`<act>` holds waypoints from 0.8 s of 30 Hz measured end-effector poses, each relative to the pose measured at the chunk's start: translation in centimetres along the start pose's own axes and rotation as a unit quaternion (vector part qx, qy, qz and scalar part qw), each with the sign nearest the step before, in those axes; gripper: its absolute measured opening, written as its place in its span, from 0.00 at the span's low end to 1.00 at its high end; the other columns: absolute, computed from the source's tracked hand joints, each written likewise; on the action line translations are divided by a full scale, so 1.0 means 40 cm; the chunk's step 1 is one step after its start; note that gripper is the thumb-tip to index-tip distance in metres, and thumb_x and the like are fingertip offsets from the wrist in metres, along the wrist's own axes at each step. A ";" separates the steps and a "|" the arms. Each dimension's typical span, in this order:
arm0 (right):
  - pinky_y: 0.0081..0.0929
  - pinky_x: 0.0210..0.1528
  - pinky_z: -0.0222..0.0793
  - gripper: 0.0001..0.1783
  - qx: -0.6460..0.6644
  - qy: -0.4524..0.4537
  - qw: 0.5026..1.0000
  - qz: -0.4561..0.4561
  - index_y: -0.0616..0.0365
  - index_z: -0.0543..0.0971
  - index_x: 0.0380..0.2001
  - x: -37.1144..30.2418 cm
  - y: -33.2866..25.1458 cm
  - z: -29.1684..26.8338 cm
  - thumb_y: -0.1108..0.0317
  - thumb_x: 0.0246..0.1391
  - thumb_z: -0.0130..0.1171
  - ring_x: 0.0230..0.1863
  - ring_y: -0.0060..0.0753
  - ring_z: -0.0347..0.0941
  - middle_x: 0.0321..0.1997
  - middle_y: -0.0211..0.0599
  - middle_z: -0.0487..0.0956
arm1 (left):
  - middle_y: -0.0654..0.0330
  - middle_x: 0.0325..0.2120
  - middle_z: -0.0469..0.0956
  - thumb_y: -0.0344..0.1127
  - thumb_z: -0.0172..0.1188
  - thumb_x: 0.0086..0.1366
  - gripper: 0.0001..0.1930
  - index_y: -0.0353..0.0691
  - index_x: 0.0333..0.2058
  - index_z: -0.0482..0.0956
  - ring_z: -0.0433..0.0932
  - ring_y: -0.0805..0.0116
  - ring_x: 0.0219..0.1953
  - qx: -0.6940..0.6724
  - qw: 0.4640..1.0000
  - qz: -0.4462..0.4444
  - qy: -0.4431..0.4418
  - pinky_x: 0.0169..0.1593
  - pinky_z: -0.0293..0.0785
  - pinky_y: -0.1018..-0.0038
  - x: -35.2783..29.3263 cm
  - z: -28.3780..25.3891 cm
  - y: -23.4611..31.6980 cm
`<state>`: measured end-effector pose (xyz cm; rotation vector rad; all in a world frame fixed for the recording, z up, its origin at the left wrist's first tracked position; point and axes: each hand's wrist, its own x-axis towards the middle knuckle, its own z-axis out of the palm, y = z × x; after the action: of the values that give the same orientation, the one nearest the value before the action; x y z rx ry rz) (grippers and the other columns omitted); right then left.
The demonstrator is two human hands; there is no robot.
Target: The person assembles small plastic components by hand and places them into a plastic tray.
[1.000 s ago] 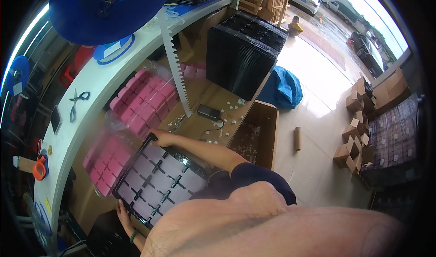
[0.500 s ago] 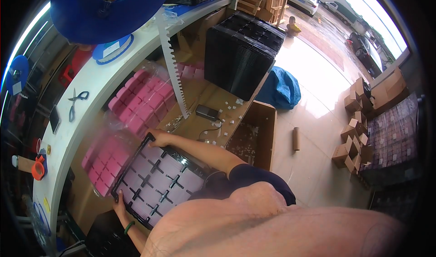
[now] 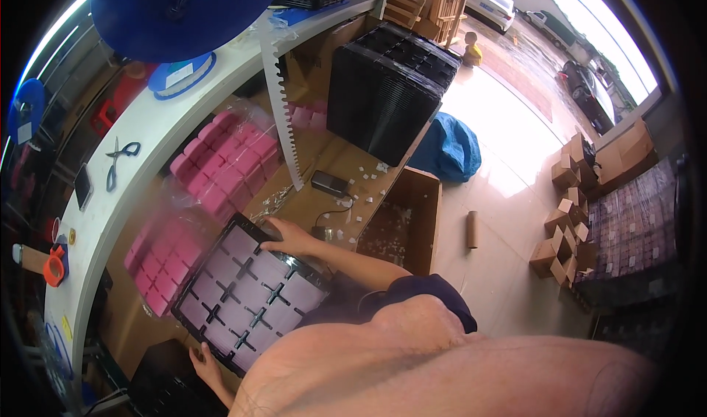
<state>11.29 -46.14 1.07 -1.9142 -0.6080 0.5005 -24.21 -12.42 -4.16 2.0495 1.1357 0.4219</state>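
Note:
A black tray (image 3: 234, 292) with cross-shaped dividers and pale pinkish-white pieces in its cells is tilted in front of me. My right hand (image 3: 289, 237) is at the tray's right side, fingers apart, its thumb on the rim. By the left rim, my left hand (image 3: 208, 368) has its fingers spread and loosely curved, the thumb close to the edge. Neither hand is wrapped round the tray. Beyond the tray stand pink divided blocks (image 3: 166, 258), partly under clear film, with more wrapped pink blocks (image 3: 228, 159) behind them.
A tall stack of black trays (image 3: 383, 96) stands on the brown surface, near a black power adapter (image 3: 329, 183) and white scraps. Scissors (image 3: 115, 160) and a phone (image 3: 83, 187) lie on the white shelf. An open cardboard box (image 3: 405, 222) sits right; a cardboard tube (image 3: 472, 230) is on the floor.
Both hands have let go of the tray's far corners and drawn back along its sides toward me. The tray has shifted slightly left and nearer.

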 end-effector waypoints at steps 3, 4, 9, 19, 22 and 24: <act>0.42 0.71 0.49 0.51 -0.011 -0.009 1.000 -0.003 0.60 0.57 0.68 -0.135 0.026 -0.022 0.40 0.50 0.63 0.72 0.54 0.50 0.71 0.56 0.56 | 0.43 0.45 0.78 0.52 0.58 0.66 0.32 0.25 0.54 0.72 0.77 0.59 0.48 -0.012 0.999 -0.021 -0.025 0.54 0.69 0.69 -0.127 -0.006 0.039; 0.43 0.72 0.47 0.48 -0.027 -0.026 0.999 0.005 0.56 0.59 0.68 -0.168 0.029 -0.022 0.40 0.52 0.62 0.73 0.53 0.48 0.72 0.54 0.55 | 0.43 0.41 0.80 0.51 0.57 0.67 0.30 0.24 0.51 0.74 0.78 0.60 0.45 -0.014 0.998 -0.032 -0.047 0.52 0.70 0.70 -0.175 -0.015 0.092; 0.44 0.73 0.43 0.46 -0.056 -0.014 0.998 0.012 0.54 0.61 0.68 -0.231 0.027 0.003 0.38 0.54 0.58 0.74 0.54 0.44 0.74 0.53 0.51 | 0.46 0.35 0.82 0.50 0.57 0.67 0.28 0.24 0.46 0.77 0.77 0.63 0.38 0.002 0.996 -0.064 -0.063 0.46 0.71 0.70 -0.212 0.020 0.181; 0.35 0.73 0.42 0.34 0.023 -0.123 0.992 0.020 0.61 0.63 0.66 -0.241 0.021 -0.012 0.51 0.64 0.52 0.76 0.44 0.44 0.75 0.51 0.51 | 0.66 0.32 0.77 0.35 0.57 0.69 0.09 0.35 0.42 0.76 0.76 0.79 0.34 -0.488 0.865 -0.118 -0.006 0.41 0.72 0.81 -0.288 -0.105 0.380; 0.33 0.71 0.49 0.33 0.201 -0.064 0.974 0.083 0.62 0.57 0.68 -0.249 0.045 -0.050 0.53 0.69 0.44 0.73 0.39 0.51 0.72 0.48 0.57 | 0.68 0.35 0.76 0.32 0.59 0.67 0.08 0.37 0.43 0.74 0.73 0.83 0.38 -0.475 0.879 -0.012 0.032 0.45 0.69 0.84 -0.338 -0.262 0.509; 0.35 0.69 0.54 0.33 0.195 -0.079 0.971 0.111 0.61 0.57 0.69 -0.261 0.045 -0.067 0.52 0.69 0.44 0.71 0.39 0.54 0.72 0.46 0.58 | 0.69 0.35 0.76 0.31 0.59 0.67 0.08 0.37 0.44 0.75 0.73 0.82 0.39 -0.361 0.921 0.038 0.142 0.47 0.68 0.84 -0.435 -0.446 0.609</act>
<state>5.01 -55.08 1.21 -1.5811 -0.3626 0.8567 -30.14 -26.96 26.94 1.4032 0.8730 1.0350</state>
